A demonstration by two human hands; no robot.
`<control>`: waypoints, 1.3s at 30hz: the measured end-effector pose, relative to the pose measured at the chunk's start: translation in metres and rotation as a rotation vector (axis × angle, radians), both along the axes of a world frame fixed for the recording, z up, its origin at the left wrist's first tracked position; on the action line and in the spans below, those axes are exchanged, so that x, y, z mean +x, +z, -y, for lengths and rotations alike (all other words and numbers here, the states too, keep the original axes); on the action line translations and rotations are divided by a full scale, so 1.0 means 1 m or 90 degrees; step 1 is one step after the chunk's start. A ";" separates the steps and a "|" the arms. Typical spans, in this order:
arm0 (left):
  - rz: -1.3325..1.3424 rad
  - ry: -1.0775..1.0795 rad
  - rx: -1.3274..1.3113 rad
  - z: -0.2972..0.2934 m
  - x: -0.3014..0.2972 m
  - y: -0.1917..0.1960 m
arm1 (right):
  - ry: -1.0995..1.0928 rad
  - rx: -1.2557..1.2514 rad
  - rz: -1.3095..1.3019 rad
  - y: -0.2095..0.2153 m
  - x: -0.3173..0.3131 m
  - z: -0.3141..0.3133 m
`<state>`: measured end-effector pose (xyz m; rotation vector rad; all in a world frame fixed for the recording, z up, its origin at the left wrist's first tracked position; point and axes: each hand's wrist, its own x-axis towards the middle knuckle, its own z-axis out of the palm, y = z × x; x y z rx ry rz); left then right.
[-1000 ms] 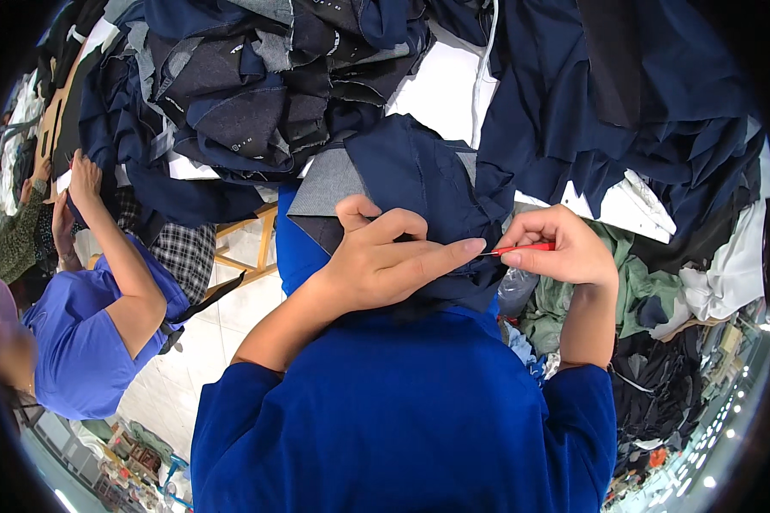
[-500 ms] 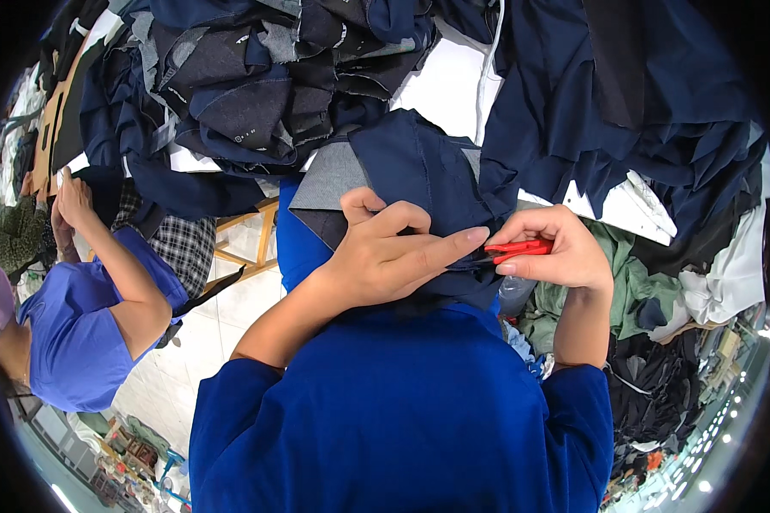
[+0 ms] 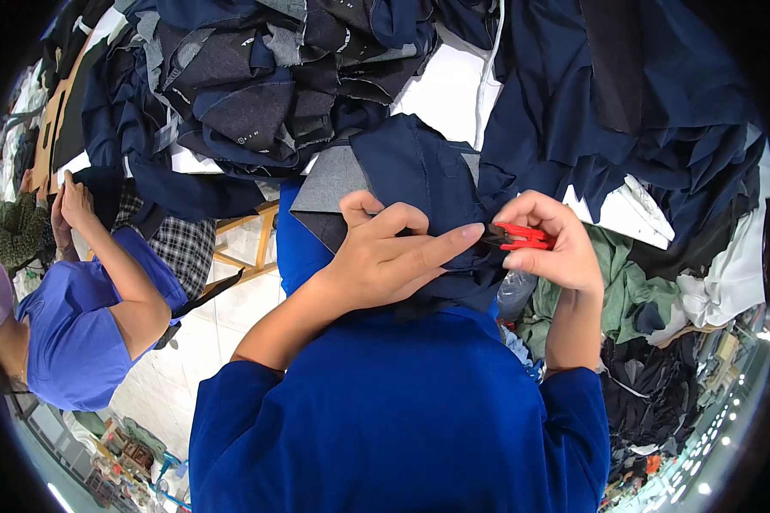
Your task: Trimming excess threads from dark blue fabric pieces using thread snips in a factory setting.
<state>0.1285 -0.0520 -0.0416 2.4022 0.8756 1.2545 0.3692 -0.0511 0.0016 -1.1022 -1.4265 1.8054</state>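
Thread snips with red handles [image 3: 529, 236] are in my right hand [image 3: 565, 248], thumb below and fingers above. Their dark blades point left, close to the tip of my left forefinger. My left hand [image 3: 393, 252] lies over a navy cloth piece [image 3: 415, 167] on my lap, its forefinger stretched along the cloth and its other fingers bent. It appears to pinch the cloth's edge, though the thumb is hidden underneath. A grey denim-like panel [image 3: 329, 178] joins the navy cloth on its left.
Dark denim pieces [image 3: 239, 103] heap on the white table [image 3: 449, 81] ahead. Navy cloth [image 3: 539, 103] hangs over its right side. Green cloth [image 3: 612, 282] lies low at right. At left, a co-worker in a purple-blue top [image 3: 94, 316] sits near a wooden stool [image 3: 261, 244].
My right hand has shifted slightly up, and the snips' handles have spread apart. My left hand and the navy cloth have barely moved.
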 end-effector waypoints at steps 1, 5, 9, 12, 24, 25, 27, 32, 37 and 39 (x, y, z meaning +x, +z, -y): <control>-0.015 0.000 -0.039 0.000 -0.001 0.001 | -0.013 0.004 -0.040 0.000 -0.004 0.000; -0.054 -0.001 -0.110 -0.006 0.000 0.009 | 0.017 0.093 0.121 -0.017 -0.020 0.010; -0.072 0.025 -0.261 -0.019 -0.003 0.031 | -0.077 0.008 0.071 -0.014 -0.026 0.013; -0.045 0.030 -0.279 -0.028 -0.005 0.030 | -0.123 -0.073 -0.029 -0.020 -0.024 0.015; 0.506 -0.257 -0.786 -0.024 0.011 0.019 | -0.265 -0.149 -0.129 -0.007 -0.030 0.016; 0.536 -0.236 -0.820 -0.022 0.014 0.021 | -0.282 -0.118 -0.129 -0.004 -0.031 0.015; 0.552 -0.222 -0.827 -0.020 0.019 0.024 | -0.294 -0.061 -0.139 -0.003 -0.033 0.016; 0.619 -0.185 -0.762 -0.017 0.026 0.023 | -0.440 0.133 -0.074 0.001 -0.047 0.015; 0.701 -0.146 -0.781 -0.021 0.024 0.031 | -0.515 0.295 0.031 0.009 -0.055 0.039; 0.727 -0.137 -0.791 -0.020 0.024 0.038 | -0.460 0.418 0.086 0.010 -0.057 0.048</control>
